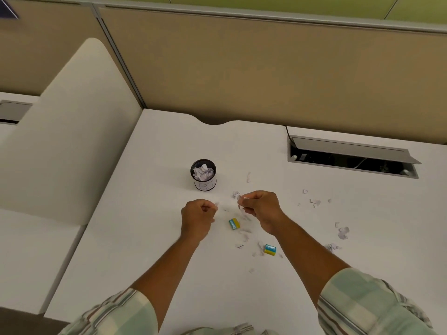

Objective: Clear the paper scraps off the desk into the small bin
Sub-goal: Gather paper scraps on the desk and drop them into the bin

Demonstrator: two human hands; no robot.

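Note:
A small black mesh bin with a white label stands on the white desk, holding several white paper scraps. My left hand is below it, fingers closed, with a small scrap pinched at the fingertips. My right hand is to the right, fingers closed on a white paper scrap. More scraps lie between and below my hands, near the bin, and at the right.
Two yellow-and-blue erasers lie on the desk, one between my hands and one lower right. An open cable hatch is set in the desk at back right. A beige partition and a white side divider border the desk.

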